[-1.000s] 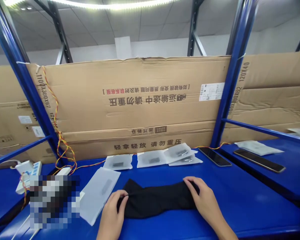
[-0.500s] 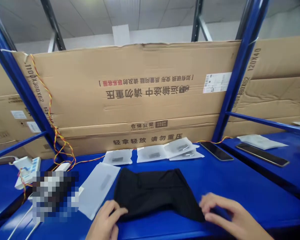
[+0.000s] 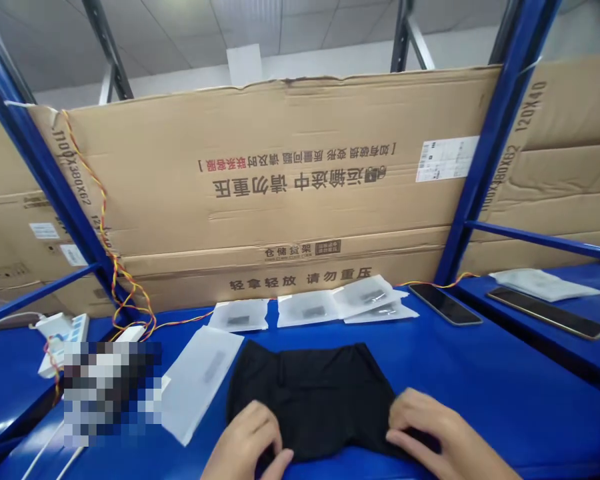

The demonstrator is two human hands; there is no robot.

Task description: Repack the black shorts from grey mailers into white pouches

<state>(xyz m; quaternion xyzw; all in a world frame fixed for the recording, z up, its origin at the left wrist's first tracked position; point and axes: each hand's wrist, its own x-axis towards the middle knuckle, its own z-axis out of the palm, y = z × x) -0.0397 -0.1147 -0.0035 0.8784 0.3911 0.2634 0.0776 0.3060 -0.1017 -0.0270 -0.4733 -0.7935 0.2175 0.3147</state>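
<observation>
A pair of black shorts [image 3: 325, 393] lies spread on the blue tabletop before me, waistband away from me and legs toward me. My left hand [image 3: 253, 440] is curled over the lower left leg, its fingertips closed on the fabric near the hem. On the other side, my right hand [image 3: 425, 427] pinches the outer edge of the right leg with thumb and fingers. Part of each hem is hidden beneath the hands.
Flat translucent packets [image 3: 307, 308] line the back, and a longer one [image 3: 200, 380] lies left. Two phones [image 3: 445, 305] rest at right. A power strip [image 3: 65, 343] with twisted wires [image 3: 115, 267] sits left, near a pixelated patch. Cardboard [image 3: 300, 220] and blue posts [image 3: 485, 173] stand behind.
My left hand has moved right and onto the left leg. My right hand has closed on the right leg's edge. The shorts' legs lie straighter and slightly nearer me.
</observation>
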